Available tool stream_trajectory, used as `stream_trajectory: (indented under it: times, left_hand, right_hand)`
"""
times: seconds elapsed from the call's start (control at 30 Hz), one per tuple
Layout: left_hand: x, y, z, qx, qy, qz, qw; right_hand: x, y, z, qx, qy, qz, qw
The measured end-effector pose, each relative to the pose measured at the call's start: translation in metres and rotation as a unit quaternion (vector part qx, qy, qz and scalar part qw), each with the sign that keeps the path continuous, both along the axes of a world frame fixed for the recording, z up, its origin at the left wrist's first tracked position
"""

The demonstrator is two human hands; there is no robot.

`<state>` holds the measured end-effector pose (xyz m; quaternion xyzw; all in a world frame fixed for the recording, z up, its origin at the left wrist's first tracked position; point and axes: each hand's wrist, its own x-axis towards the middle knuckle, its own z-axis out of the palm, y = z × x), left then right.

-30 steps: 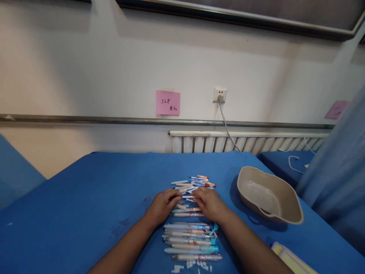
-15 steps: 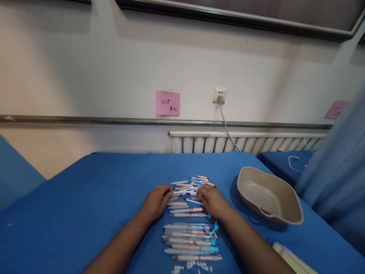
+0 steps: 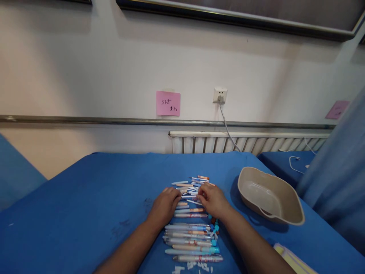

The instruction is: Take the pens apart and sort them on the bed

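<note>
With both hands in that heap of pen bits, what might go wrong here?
The left hand and right hand press on a loose pile of pen parts; thin refills could roll or scatter across the blue table. A wrist could also nudge the neat row of pens out of line. Tiny white bits near the edge might drop off.

Pink sticky note (image 3: 168, 103) on wall, handwritten "32" plus unclear characters, second pink note (image 3: 337, 109) at right, writing illegible
</note>
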<state>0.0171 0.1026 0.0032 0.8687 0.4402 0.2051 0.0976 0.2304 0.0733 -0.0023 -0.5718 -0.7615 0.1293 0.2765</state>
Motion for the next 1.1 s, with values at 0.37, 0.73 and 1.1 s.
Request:
stream_trajectory:
  times: [0.37, 0.73, 1.1]
  left_hand:
    - [-0.002, 0.003, -0.002, -0.012, -0.087, 0.007, 0.996]
    - [-0.007, -0.009, 0.010, -0.041, -0.098, -0.078, 0.991]
    - [-0.001, -0.012, 0.016, -0.029, -0.014, -0.064, 0.997]
  right_hand:
    - [-0.012, -0.012, 0.006, -0.037, -0.087, 0.154, 0.984]
    - [-0.003, 0.007, -0.016, -0.162, 0.250, 0.098, 0.950]
    - [-0.008, 0.009, -0.030, -0.149, 0.287, 0.120, 0.939]
